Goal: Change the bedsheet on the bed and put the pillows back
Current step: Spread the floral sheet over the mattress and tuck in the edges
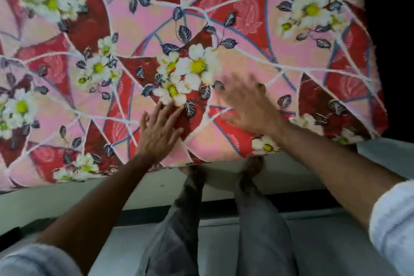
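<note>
Both hands flat and open on the sheet (235,36), left hand (160,129) beside right hand (248,105) near the bed's (143,188) edge, holding nothing, likely pressing to smooth bumps away.

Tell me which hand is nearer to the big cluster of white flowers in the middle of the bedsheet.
Left. The left hand has its fingers touching the white flower cluster's lower edge; the right hand lies flat on the bedsheet just right of it.
</note>
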{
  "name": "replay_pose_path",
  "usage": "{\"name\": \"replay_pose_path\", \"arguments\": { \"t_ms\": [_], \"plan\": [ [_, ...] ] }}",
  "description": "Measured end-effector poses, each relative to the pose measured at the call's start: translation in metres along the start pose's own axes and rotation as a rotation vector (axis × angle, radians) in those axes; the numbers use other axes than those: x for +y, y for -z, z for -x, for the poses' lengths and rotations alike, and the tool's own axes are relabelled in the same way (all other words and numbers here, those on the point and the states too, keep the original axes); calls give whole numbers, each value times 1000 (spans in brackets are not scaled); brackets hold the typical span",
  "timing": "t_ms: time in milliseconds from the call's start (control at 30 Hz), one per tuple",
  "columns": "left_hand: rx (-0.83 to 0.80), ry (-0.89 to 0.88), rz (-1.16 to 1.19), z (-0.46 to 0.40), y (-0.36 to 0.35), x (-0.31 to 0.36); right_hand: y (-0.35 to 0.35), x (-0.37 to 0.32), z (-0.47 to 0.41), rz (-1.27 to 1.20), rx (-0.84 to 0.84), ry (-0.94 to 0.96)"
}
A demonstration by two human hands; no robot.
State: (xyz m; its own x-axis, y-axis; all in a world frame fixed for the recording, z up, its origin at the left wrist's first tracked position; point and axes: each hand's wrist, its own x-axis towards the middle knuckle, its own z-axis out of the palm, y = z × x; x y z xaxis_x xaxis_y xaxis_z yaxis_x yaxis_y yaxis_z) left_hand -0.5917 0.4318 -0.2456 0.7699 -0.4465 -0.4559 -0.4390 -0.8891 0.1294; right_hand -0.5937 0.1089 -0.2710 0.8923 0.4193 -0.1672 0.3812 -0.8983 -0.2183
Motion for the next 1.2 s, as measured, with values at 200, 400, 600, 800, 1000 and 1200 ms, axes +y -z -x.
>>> {"name": "replay_pose_path", "arguments": {
  "t_ms": [200,400,600,800,1000,1200],
  "plan": [
    [189,205,82,-11,-3,-82,-16,-138,13,48,-298,796],
    [203,49,68,72,-46,-149,28,-146,-113,-250,-35,568],
    [366,692,303,195,-100,-230,22,-110,-267,44,14,-18],
    [404,825,323,223,-97,-299,-17,-291,-282,150,-25,206],
    [502,695,240,183,-74,-325,-60,-455,-220,222,-269,1024],
    [400,827,247,206,-98,-383,-55,-476,-245,-2,-390,1309]
  ]
}}
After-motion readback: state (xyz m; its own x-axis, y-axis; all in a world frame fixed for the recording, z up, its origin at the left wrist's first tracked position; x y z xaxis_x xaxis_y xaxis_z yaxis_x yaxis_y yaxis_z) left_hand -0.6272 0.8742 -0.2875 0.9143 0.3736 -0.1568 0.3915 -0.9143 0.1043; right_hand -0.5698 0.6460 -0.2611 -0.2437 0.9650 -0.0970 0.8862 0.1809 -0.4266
